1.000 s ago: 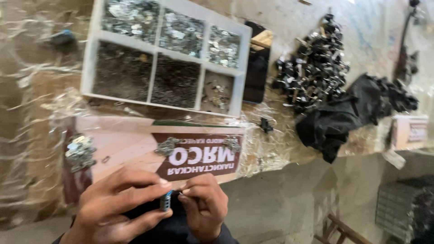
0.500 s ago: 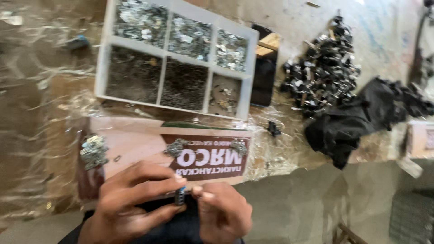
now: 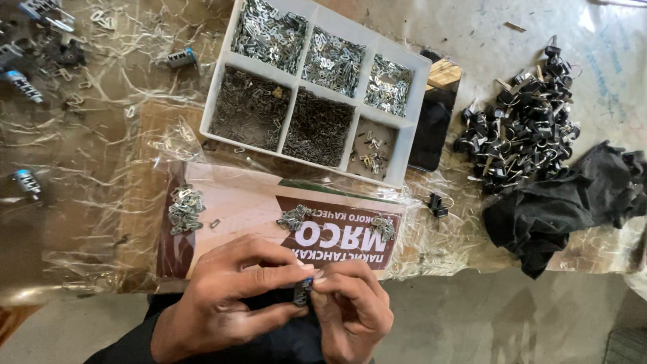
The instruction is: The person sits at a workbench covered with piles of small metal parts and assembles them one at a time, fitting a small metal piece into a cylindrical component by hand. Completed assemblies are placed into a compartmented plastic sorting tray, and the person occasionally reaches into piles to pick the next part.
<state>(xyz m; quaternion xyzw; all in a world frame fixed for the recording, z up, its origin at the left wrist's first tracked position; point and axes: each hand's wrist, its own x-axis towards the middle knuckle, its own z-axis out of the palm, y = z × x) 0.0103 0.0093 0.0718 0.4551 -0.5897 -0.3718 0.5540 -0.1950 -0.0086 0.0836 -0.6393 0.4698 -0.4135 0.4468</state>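
Observation:
Both of my hands meet at the bottom centre of the head view, close to my body. My left hand (image 3: 229,296) and my right hand (image 3: 354,310) pinch one small dark cylindrical part with a metal end (image 3: 301,292) between their fingertips. Just beyond them lies a flat printed cardboard sheet (image 3: 236,202) under clear plastic film. On it rest three small heaps of metal clips: one at the left (image 3: 184,209), one in the middle (image 3: 294,217), one at the right (image 3: 385,228).
A white compartment tray (image 3: 214,94) holds several kinds of small metal pieces. Right of it lie a dark flat object (image 3: 431,128), a pile of black assembled parts (image 3: 522,131) and a black cloth (image 3: 559,209). Loose cylinders (image 3: 180,58) and clips lie at the far left.
The view has shifted, so the tray and piles sit further right in the frame. My hands stay together on the small part, with only slight finger movement.

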